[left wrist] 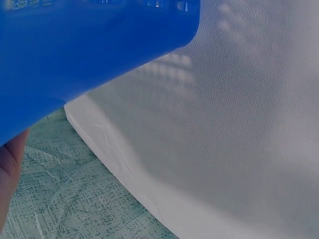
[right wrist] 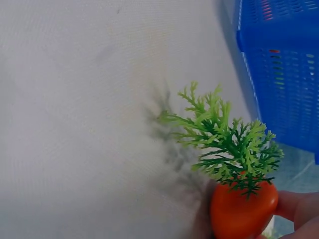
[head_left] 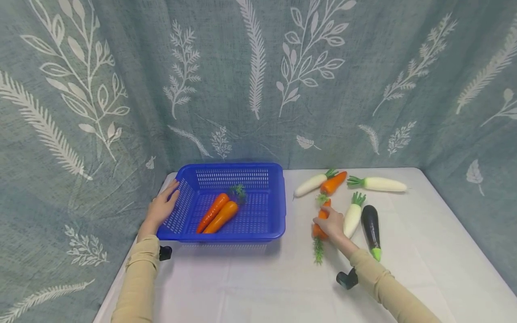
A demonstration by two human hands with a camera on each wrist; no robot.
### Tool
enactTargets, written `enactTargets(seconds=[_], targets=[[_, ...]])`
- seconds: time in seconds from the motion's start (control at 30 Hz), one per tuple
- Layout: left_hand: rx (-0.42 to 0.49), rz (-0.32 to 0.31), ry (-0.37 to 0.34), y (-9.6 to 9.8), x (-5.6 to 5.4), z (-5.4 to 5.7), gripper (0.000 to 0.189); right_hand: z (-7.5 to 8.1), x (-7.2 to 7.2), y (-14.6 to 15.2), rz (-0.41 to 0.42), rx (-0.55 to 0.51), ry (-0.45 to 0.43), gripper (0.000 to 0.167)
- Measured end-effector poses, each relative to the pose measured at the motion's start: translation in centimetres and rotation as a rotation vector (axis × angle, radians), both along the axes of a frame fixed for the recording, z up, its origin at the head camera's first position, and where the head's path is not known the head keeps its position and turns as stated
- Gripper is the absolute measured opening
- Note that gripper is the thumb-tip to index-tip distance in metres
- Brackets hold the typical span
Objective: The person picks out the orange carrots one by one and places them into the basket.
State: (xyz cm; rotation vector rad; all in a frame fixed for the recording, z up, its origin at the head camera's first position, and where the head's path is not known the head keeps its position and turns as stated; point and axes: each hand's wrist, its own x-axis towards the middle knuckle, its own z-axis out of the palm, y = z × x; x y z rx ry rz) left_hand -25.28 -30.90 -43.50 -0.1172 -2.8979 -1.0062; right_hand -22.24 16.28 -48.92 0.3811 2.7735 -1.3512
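Observation:
My right hand (head_left: 332,224) grips an orange carrot (head_left: 319,231) on the table, its feathery green top pointing toward me. In the right wrist view the carrot's crown (right wrist: 242,211) is close, with fingers (right wrist: 299,206) at its side. My left hand (head_left: 162,207) holds the left rim of a blue plastic basket (head_left: 278,202); part of that hand (left wrist: 11,164) shows against the basket's outer wall (left wrist: 94,55) in the left wrist view. Two carrots lie side by side inside the basket, one redder (head_left: 212,213), one lighter orange (head_left: 223,217).
Right of the basket lie a white radish (head_left: 311,185), another carrot (head_left: 334,183), a second radish (head_left: 383,184) and a third radish (head_left: 352,220) close by my right hand. A dark eggplant (head_left: 370,226) is beside it. A patterned curtain (head_left: 258,80) surrounds the white-covered table (head_left: 250,287).

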Motion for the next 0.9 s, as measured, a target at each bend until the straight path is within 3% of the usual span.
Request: enactTargets(seconds=[0.4,0.9], targets=[[0.001,0.007,-0.017,0.00,-0.06,0.04,0.052,-0.46,-0.03,-0.10,-0.026,-0.023,0.029,0.053],[0.012,0.006,-0.038,0.28,0.18,0.74,0.052,-0.01,-0.10,-0.24,-0.049,-0.051,-0.009,0.055]])
